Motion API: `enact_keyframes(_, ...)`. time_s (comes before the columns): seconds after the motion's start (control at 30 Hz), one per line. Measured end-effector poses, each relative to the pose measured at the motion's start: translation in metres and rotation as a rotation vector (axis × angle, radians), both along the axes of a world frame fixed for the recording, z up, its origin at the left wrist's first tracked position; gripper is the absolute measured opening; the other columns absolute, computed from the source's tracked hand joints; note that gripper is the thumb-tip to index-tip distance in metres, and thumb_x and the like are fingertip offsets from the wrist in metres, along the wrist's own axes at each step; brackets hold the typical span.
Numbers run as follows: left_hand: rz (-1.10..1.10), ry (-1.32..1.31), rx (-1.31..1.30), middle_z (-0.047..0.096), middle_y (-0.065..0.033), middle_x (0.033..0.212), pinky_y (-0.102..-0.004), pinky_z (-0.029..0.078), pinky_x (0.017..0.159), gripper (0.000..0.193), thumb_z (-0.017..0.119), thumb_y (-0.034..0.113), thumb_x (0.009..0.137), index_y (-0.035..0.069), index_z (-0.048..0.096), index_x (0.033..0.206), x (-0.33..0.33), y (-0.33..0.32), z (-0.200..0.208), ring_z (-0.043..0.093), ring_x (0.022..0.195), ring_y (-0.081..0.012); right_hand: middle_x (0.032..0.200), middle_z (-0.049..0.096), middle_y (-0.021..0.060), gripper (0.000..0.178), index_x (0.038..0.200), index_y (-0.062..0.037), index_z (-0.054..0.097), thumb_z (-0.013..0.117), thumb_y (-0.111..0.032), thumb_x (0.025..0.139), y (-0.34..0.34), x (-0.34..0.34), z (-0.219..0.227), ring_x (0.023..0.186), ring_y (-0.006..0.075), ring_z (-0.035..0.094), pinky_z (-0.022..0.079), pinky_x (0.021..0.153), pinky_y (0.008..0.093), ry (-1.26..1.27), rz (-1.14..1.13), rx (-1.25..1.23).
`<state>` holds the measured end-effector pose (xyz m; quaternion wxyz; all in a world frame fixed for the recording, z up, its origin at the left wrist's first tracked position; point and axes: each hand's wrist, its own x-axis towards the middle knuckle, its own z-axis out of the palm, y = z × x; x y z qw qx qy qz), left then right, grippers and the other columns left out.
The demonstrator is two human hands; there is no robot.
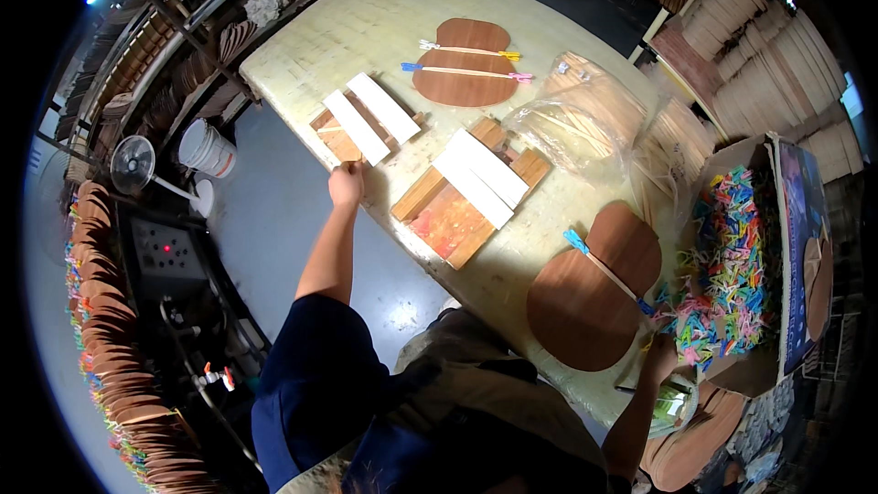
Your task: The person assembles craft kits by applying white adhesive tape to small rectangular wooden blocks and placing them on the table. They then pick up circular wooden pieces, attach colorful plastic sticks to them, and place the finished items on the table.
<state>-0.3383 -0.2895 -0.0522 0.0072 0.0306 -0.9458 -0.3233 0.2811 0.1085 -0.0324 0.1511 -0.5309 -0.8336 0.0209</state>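
Observation:
My left hand (346,185) is closed at the near corner of a small wooden jig (340,139) bearing two white strips (382,108); what its fingers hold, if anything, is hidden. My right hand (658,361) is at the near edge of a heap of colourful clothespins (732,261), its fingertips partly hidden. Beside it lies a brown guitar-shaped wooden plate (585,311) with a thin strip across its waist, held by a light-blue clothespin (576,241) and a dark-blue clothespin (646,307). Farther back, a similar plate (466,87) carries two clipped strips.
A larger wooden jig (448,224) with white strips stands mid-table. Plastic bags of thin wood strips (585,114) lie to its right. The clothespins spill from a cardboard box (791,256). On the floor at left are a white bucket (207,148) and a fan (133,163).

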Motion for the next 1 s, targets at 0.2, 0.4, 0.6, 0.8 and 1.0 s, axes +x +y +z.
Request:
enact_keyframes(0.2, -0.111, 0.030, 0.224, 0.069, -0.0154, 0.085, -0.0338, 0.050, 0.073, 0.027, 0.065, 0.026, 0.088, 0.001, 0.068, 0.098, 0.045, 0.014, -0.018, 0.067, 0.077, -0.0239, 0.081, 0.064, 0.0146, 0.007, 0.082, -0.0047, 0.062, 0.060, -0.011, 0.081, -0.007, 0.011, -0.013, 0.073, 0.0356, 0.063, 0.050, 0.066, 0.0438, -0.034, 0.096, 0.001)
enact_keyframes(0.4, 0.399, -0.030, 1.000, 0.062, -0.0046, 0.072, -0.0285, 0.046, 0.052, 0.018, 0.066, 0.017, 0.088, 0.001, 0.062, 0.082, -0.037, 0.003, -0.048, 0.056, 0.058, -0.0135, 0.081, 0.065, 0.0138, 0.012, 0.086, -0.0042, 0.065, 0.059, -0.006, 0.077, 0.000, -0.020, -0.008, 0.078, 0.0332, 0.063, 0.050, 0.071, 0.0413, 0.007, 0.149, -0.154)
enact_keyframes(0.6, 0.627, -0.161, 1.185, 0.066, -0.0081, 0.084, -0.0281, 0.051, 0.059, 0.011, 0.071, 0.002, 0.080, -0.003, 0.064, 0.086, -0.043, 0.016, -0.015, 0.062, 0.069, -0.0159, 0.080, 0.067, 0.0127, 0.016, 0.080, -0.0019, 0.066, 0.069, -0.017, 0.075, 0.010, 0.012, -0.045, 0.070, 0.0239, 0.064, 0.050, 0.066, 0.0363, 0.187, 0.118, -0.219)
enact_keyframes(0.8, 0.098, 0.273, 1.209, 0.065, -0.0060, 0.093, -0.0265, 0.051, 0.075, 0.011, 0.064, 0.008, 0.088, 0.002, 0.065, 0.097, -0.038, 0.026, -0.017, 0.060, 0.082, -0.0135, 0.116, 0.056, 0.0173, 0.049, 0.124, -0.0081, 0.056, 0.064, -0.013, 0.076, -0.014, 0.009, -0.030, 0.102, 0.0338, 0.055, 0.046, 0.087, 0.0432, -0.016, 0.325, -0.210)
enact_keyframes(1.0, -0.952, 0.365, 0.573, 0.059, -0.0085, 0.084, -0.0342, 0.047, 0.077, 0.004, 0.067, 0.005, 0.082, 0.003, 0.064, 0.084, 0.213, 0.158, 0.085, 0.056, 0.083, -0.0241, 0.097, 0.064, 0.0090, 0.027, 0.109, -0.0023, 0.061, 0.062, -0.020, 0.088, -0.028, -0.011, -0.023, 0.085, 0.0202, 0.063, 0.051, 0.071, 0.0335, 0.212, -0.111, -0.174)
